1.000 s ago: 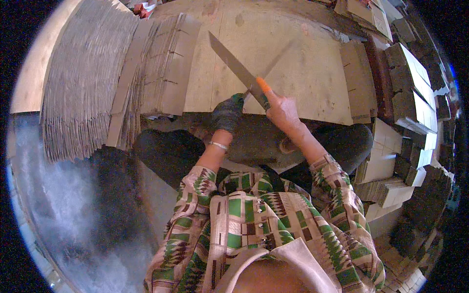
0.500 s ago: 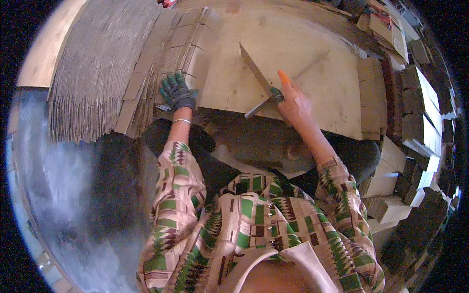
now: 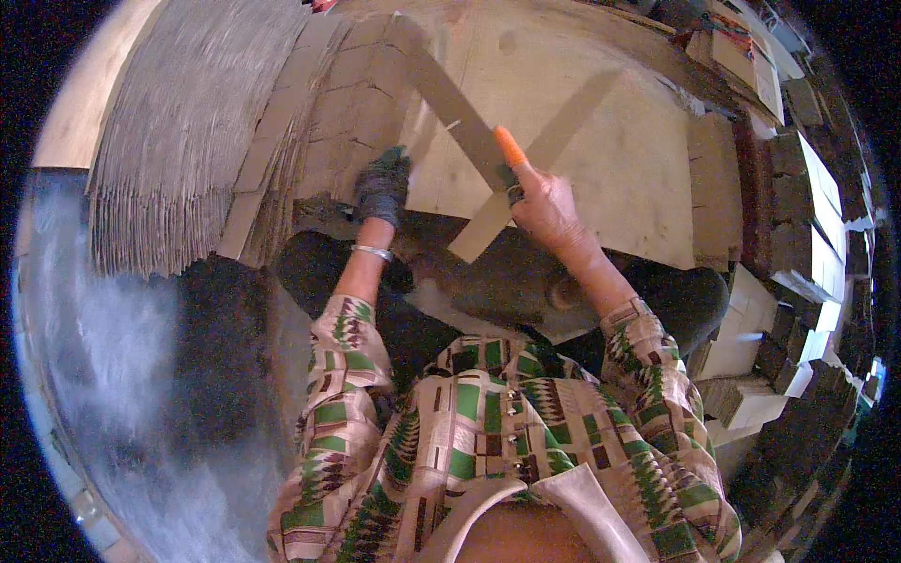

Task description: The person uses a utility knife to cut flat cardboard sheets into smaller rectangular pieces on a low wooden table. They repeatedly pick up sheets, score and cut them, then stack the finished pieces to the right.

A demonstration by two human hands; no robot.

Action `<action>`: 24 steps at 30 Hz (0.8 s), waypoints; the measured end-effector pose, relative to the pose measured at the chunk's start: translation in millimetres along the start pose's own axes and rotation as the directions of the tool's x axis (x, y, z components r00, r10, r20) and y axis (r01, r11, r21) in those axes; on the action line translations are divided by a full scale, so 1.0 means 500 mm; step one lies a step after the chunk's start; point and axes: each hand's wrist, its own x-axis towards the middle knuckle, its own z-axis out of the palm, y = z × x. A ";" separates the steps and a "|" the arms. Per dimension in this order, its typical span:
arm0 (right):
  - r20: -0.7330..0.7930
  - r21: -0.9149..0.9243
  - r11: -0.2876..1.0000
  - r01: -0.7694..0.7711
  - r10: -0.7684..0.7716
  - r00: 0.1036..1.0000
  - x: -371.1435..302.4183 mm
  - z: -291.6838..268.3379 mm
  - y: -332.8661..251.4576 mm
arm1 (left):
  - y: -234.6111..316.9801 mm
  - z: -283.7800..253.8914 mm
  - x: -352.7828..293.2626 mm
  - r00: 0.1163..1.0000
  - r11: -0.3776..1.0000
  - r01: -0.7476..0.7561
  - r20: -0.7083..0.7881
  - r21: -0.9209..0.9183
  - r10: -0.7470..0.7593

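1. Right hand [image 3: 544, 208]: grip clamped on orange-handled knife [image 3: 460, 113], blade raised over table [image 3: 638, 159].
2. Gloved left hand [image 3: 383, 186]: resting on cracked slab [image 3: 352, 113]; grip state cannot be told.

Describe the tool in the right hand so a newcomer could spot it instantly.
Start at the big pale wooden board lying ahead of the person. Over its near edge, the bare right hand holds a long knife whose flat grey blade slants up and left across the board. Its bright orange handle sets it apart; nothing else nearby is orange.
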 end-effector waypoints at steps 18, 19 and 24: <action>0.213 -0.128 0.979 -0.157 0.182 0.960 -0.048 0.010 0.038 | 0.138 0.095 -0.049 0.999 0.994 -0.036 0.030 -0.104 0.039; 0.136 -0.124 0.974 -0.191 0.207 0.969 -0.052 -0.023 0.049 | 0.177 0.069 -0.032 0.995 0.994 -0.082 -0.057 -0.072 0.078; 0.062 -0.462 0.886 -0.031 0.067 0.996 -0.053 -0.036 0.149 | 0.256 0.069 0.028 0.923 0.912 -0.299 -0.156 0.282 0.351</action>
